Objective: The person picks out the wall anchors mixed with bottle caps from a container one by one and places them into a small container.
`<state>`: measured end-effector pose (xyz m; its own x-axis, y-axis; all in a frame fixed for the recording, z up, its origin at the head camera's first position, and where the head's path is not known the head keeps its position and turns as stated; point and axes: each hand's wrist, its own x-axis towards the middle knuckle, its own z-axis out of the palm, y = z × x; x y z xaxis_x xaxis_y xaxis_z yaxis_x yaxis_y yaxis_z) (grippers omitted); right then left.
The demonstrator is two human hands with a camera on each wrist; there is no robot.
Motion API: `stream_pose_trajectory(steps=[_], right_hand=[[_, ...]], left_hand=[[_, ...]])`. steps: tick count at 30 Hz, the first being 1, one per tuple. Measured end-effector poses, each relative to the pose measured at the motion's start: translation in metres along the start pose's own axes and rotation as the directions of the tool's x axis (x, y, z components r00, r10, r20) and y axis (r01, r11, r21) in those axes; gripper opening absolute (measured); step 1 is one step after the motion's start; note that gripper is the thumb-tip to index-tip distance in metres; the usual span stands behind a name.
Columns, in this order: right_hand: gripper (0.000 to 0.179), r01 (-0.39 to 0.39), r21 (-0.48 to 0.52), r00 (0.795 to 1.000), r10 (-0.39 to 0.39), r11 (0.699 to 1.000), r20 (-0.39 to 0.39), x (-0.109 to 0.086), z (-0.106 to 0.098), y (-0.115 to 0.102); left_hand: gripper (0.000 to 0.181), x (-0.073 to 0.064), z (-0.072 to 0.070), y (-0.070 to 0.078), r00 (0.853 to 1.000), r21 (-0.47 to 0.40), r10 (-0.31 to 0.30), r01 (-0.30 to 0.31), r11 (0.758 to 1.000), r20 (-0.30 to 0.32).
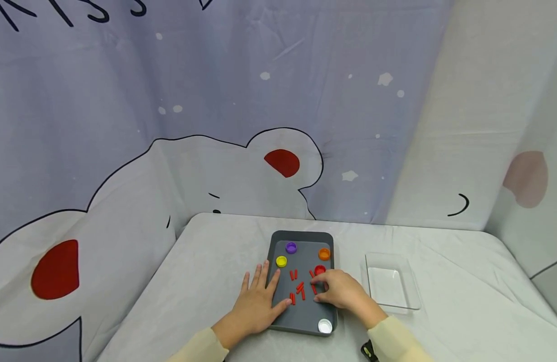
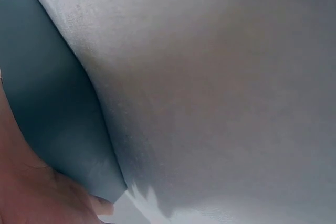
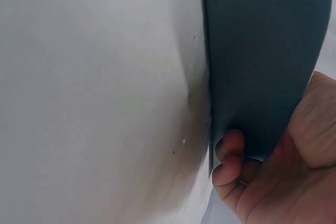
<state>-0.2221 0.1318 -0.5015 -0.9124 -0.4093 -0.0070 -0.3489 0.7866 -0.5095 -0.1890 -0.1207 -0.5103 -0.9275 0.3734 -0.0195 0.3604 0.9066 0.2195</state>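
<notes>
A dark grey tray (image 1: pixel 301 317) lies on the white-covered table, with several short red sticks (image 1: pixel 300 287) scattered over its middle. My left hand (image 1: pixel 255 304) rests flat along the tray's left side, fingers spread, thumb over the rim. Over the right side is my right hand (image 1: pixel 341 290), its thumb and forefinger pinching the two ends of one red stick (image 1: pixel 313 289). Just beyond it sits a red round cup (image 1: pixel 320 270), partly covered by the hand. The right wrist view shows curled fingers (image 3: pixel 229 169) beside the tray's outer wall (image 3: pixel 262 51).
Purple (image 1: pixel 291 247), yellow (image 1: pixel 281 261) and orange (image 1: pixel 324 254) round cups stand toward the tray's far end. A white cup (image 1: pixel 325 326) is in its near right corner. To the right of the tray stands a clear plastic box (image 1: pixel 391 284). Printed curtains (image 1: pixel 260 100) hang behind the table.
</notes>
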Motion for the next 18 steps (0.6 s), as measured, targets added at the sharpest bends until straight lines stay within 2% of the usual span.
stream_pose_trajectory(steps=[10,18], right_hand=[[0.03,-0.054,-0.007,0.998,0.054,0.998,-0.012,0.0025,0.0,-0.0029],[0.02,-0.052,-0.038,0.998,0.051,0.998,-0.029,0.0007,0.0016,-0.0032]], left_hand=[[0.083,-0.0007,-0.001,0.0007,1.0,-0.006,-0.004,0.004,1.0,-0.007],[0.083,-0.0007,-0.0006,0.0006,1.0,-0.006,0.0,0.0,1.0,-0.01]])
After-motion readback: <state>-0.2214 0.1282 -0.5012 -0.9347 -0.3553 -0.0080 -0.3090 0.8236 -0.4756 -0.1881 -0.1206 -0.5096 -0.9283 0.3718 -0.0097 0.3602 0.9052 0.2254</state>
